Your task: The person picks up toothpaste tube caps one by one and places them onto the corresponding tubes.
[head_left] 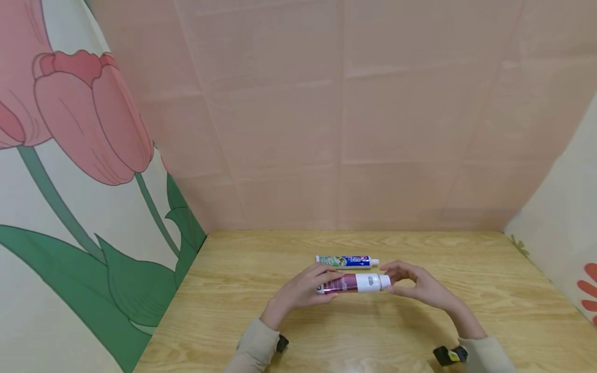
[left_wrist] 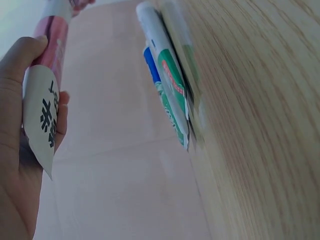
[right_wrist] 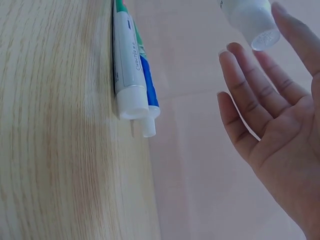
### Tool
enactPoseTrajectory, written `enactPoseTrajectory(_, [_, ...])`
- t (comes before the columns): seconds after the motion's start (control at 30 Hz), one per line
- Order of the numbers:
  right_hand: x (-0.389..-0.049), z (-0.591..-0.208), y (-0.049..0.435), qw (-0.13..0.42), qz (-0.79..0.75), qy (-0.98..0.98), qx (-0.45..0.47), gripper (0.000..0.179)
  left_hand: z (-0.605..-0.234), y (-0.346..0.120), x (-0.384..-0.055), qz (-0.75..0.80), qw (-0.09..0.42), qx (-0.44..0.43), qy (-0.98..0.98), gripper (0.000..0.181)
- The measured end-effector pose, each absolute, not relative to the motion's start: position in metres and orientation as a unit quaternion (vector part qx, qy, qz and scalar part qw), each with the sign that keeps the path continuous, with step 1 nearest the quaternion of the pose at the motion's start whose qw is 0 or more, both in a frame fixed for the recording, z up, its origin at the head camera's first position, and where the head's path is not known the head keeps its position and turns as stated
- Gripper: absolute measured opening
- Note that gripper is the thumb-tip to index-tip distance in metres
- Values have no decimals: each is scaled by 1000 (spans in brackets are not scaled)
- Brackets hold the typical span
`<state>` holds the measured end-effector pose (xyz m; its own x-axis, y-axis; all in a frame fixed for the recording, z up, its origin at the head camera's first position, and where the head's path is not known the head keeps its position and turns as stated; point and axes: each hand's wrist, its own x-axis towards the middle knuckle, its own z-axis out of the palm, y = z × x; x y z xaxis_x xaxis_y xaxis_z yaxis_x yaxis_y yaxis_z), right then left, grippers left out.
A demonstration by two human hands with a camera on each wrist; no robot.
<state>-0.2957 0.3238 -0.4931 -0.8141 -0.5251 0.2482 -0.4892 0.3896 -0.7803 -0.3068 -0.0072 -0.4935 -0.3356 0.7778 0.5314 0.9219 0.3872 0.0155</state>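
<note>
My left hand [head_left: 303, 289] grips a pink and white toothpaste tube [head_left: 346, 283], holding it level above the table with its white cap to the right. Thumb and fingers wrap the tube's tail end in the left wrist view. My right hand [head_left: 426, 289] is beside the cap [right_wrist: 265, 39], its fingers spread and gently bent with nothing gripped. In the right wrist view the thumb tip comes right at the cap's edge. Below the held tube, a white and green toothpaste tube [right_wrist: 129, 60] lies on the table, mostly hidden in the head view.
A blue and green toothpaste tube [head_left: 347, 261] lies just behind, alongside the white and green one, cap to the right. The wood-grain table [head_left: 242, 259] meets a pink sheet [head_left: 280, 129] at the back. A tulip-painted wall [head_left: 93, 119] borders the left.
</note>
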Motion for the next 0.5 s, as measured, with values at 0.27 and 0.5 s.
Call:
enactPoseTrajectory(0.27, [-298, -495, 322, 11, -465, 829, -310, 32, -493, -8, -307, -160, 231, -532, -798, 60])
enactPoseTrajectory(0.5, [-297, -495, 323, 13, -460, 834, -305, 28, -494, -7, -307, -157, 230, -537, -797, 59])
